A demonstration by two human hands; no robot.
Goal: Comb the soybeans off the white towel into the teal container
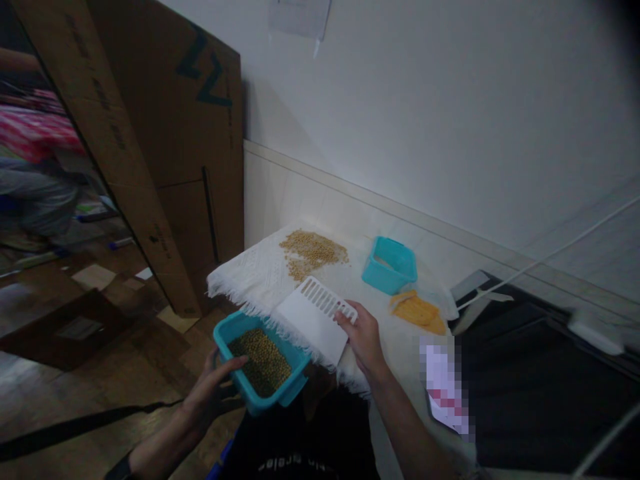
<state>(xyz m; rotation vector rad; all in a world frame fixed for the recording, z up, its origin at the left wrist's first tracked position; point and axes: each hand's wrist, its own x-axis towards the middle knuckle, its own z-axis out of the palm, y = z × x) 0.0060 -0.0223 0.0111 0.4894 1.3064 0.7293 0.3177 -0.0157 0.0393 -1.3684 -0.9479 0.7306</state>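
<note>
1. across the back of my view, a pale wall [440, 100] fills the upper right.
2. at far left stands my tall cardboard box [165, 133]; it bears a large teal zigzag mark, and its small print is too blurred for me to read.
3. the table [240, 273] wears a white fringed cloth; a strip of it lies between the bean heap and the second tub.
4. on the black shirt [345, 427] below, i see white lettering but cannot make it out.
5. just off the table's front edge is the teal tub [267, 401], part-filled with small round beans [263, 360], green to tan; my left hand [215, 380] grips its side, thumb over the rim.
6. the white slotted board [315, 320], flat and plain, reaches the front edge; my right hand [364, 333] pinches its slotted end. i cannot tell whether it touches the cloth.
7. the bean heap [320, 249] spreads loosely, tan, behind the board.
8. the second tub [380, 278], also teal, sits upright near the wall.
9. a yellow cloth [420, 312] lies crumpled just beside that tub.
</note>
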